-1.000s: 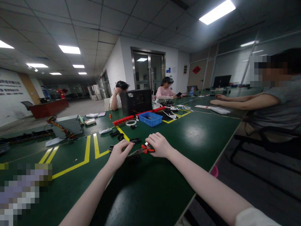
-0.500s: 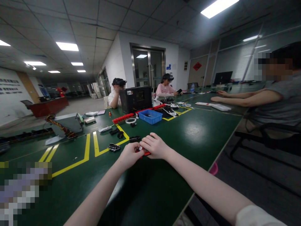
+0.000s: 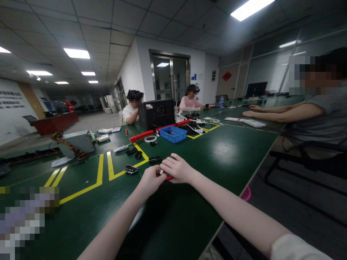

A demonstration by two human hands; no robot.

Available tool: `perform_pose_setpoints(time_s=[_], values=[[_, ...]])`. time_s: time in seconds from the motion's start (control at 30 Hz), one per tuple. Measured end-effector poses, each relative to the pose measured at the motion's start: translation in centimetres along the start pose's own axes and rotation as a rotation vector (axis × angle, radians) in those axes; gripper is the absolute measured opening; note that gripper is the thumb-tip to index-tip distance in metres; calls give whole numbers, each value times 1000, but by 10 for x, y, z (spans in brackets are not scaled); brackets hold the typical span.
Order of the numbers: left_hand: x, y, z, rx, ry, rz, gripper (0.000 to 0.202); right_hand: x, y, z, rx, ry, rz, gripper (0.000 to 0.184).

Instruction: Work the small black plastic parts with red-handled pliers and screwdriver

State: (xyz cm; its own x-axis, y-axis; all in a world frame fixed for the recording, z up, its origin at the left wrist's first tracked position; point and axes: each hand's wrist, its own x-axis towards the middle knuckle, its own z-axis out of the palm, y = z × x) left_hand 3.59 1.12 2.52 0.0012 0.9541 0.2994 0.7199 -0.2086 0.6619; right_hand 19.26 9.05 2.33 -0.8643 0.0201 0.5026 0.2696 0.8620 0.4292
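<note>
Over the green table (image 3: 187, 209) my two hands meet, closed around a small red object (image 3: 168, 177) with a pale metallic bit. Most of it is hidden by my fingers, so its kind cannot be made out. My left hand (image 3: 151, 178) pinches it from the left with thumb and fingers. On the other side, my right hand (image 3: 177, 169) curls over it from above. Just beyond my hands lies a small black part (image 3: 155, 159), and left of it a black and silver part (image 3: 131, 169).
A blue bin (image 3: 173, 134) stands ahead, near a red rail (image 3: 141, 136) and a black computer case (image 3: 157, 115). Left is a grey metal unit with wires (image 3: 74, 144). Yellow tape (image 3: 100, 173) marks the table. Co-workers sit across and at right, one person's forearms (image 3: 276, 112) on the table.
My hands stay almost in place around the red object, with only slight finger movement. The co-worker behind the computer case has shifted a little to the left.
</note>
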Motion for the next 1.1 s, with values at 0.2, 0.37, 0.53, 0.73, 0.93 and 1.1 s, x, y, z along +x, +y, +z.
perform_pose_setpoints(time_s=[0.2,0.37,0.53,0.73,0.93,1.1], values=[[3,-7,-1,-25,-6,-31,9,3,-4,-2,66,3,23,41],[5,-10,-7,-313,-198,-16,20,3,-1,-4,75,-9,27,45],[-1,-5,-17,-475,-344,-176,27,3,-1,-3,83,-4,-14,46],[-2,-3,-15,-729,-324,-174,34,2,1,0,89,19,-18,49],[4,-6,-4,-661,-179,-141,31,0,4,1,70,20,-3,52],[3,-6,-6,-498,-249,-200,23,1,2,-1,65,11,-33,49]])
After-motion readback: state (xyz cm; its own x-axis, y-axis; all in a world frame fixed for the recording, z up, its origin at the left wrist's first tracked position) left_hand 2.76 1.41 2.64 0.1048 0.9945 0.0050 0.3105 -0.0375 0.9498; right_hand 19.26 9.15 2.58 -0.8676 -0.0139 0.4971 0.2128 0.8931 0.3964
